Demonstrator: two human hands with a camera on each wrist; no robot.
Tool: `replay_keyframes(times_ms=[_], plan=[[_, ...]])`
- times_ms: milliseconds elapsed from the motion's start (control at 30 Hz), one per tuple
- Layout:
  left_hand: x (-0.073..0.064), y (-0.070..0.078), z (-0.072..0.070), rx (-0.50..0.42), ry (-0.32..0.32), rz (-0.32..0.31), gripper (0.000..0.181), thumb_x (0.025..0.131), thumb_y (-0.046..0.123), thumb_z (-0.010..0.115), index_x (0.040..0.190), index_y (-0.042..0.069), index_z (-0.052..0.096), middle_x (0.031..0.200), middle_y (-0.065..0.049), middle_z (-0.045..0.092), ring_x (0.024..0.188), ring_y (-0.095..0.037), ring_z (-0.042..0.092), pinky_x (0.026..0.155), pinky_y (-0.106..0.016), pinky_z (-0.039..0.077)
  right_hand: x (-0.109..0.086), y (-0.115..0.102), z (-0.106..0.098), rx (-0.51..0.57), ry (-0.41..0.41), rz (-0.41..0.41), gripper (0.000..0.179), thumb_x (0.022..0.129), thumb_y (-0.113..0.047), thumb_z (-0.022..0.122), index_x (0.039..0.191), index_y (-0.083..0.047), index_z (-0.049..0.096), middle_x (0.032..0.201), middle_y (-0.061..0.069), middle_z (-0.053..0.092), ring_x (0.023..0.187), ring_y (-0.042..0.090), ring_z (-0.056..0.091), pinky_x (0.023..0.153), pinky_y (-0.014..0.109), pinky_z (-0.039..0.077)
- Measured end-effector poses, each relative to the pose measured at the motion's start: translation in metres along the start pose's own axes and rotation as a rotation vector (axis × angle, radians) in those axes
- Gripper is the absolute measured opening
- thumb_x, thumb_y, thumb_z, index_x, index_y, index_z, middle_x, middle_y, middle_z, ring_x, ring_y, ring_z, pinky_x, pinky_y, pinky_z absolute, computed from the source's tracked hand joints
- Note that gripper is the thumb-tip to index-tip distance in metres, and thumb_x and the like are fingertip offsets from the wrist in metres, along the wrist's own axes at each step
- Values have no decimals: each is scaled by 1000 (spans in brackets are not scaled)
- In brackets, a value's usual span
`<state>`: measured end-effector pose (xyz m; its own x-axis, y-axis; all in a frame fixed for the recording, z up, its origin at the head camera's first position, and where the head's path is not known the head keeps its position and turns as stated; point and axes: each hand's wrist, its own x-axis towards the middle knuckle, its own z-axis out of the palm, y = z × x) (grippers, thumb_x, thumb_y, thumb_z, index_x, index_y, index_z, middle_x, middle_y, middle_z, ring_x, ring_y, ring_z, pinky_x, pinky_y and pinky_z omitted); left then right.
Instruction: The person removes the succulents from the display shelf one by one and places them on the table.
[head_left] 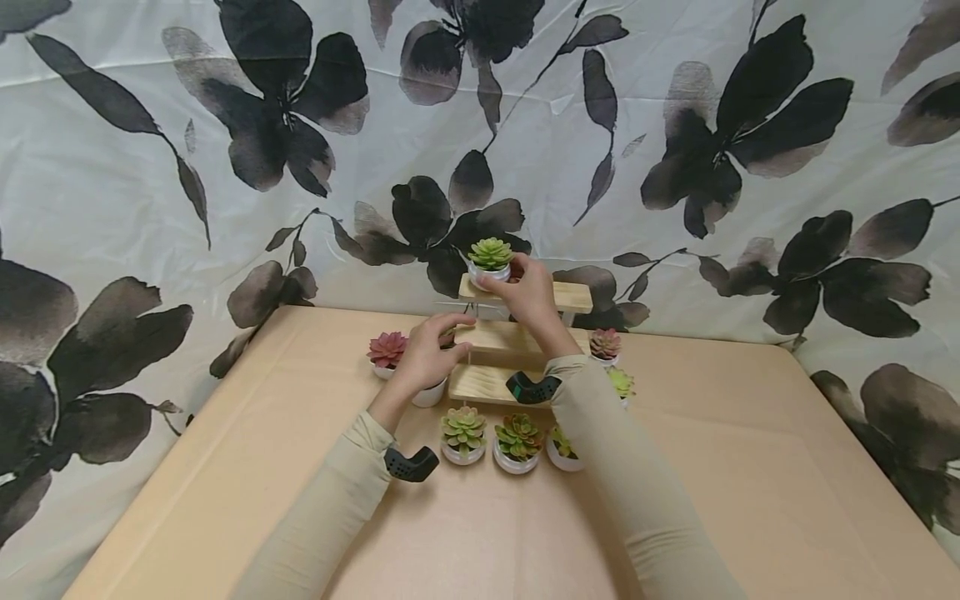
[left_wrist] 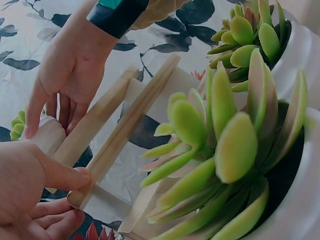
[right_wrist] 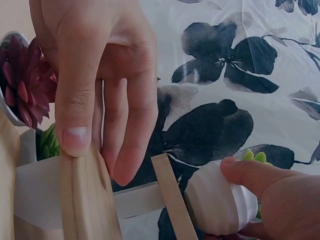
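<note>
My right hand (head_left: 534, 296) holds a white pot (right_wrist: 212, 200) with a green succulent (head_left: 491, 252) at the left end of the top board (head_left: 573, 297) of a tiered wooden stand. Whether the pot's full weight rests there I cannot tell. Lower down, my left hand (head_left: 433, 350) grips the left end of the middle board (right_wrist: 85, 200), thumb on top and fingers beneath. Beside that hand stand a dark red succulent (head_left: 387, 350) and a white pot (head_left: 429, 395), whose plant is hidden behind the hand in the head view.
In front of the stand's bottom board (head_left: 487, 383) are potted succulents: a pale green one (head_left: 463, 429), a red-edged one (head_left: 518, 437) and one partly behind the right sleeve (head_left: 564, 446). A pink succulent (head_left: 604, 343) and a yellow-green one (head_left: 621, 382) stand on the right. Floral cloth hangs behind.
</note>
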<state>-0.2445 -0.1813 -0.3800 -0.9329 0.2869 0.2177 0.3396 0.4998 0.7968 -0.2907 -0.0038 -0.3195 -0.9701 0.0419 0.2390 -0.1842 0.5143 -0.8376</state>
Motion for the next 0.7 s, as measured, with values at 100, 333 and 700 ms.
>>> replay_keyframes(times_ms=[100,333,700], plan=[[0,0,0,1,1,0,35,91,12,66,126,14,62,136,-11,54,132,-31,49,102,-39,51,-2,-1,-3,-2,4,-1,54,82,-31,78,125,-5,59,117,13,64,103,22,58,91,37,53],[0,0,1,7,-2,0,35,91,13,66,126,15,62,136,-12,54,131,-32,50,102,-38,52,-7,-3,-10,4,7,12,57,82,-32,78,128,-7,57,121,13,63,108,24,59,94,38,53],[1,-1,2,7,-1,-14,35,91,14,66,126,17,62,136,-10,54,128,-32,53,101,-40,52,-14,-1,-20,43,12,-13,55,81,-32,78,127,-8,59,122,12,64,113,23,61,98,35,53]])
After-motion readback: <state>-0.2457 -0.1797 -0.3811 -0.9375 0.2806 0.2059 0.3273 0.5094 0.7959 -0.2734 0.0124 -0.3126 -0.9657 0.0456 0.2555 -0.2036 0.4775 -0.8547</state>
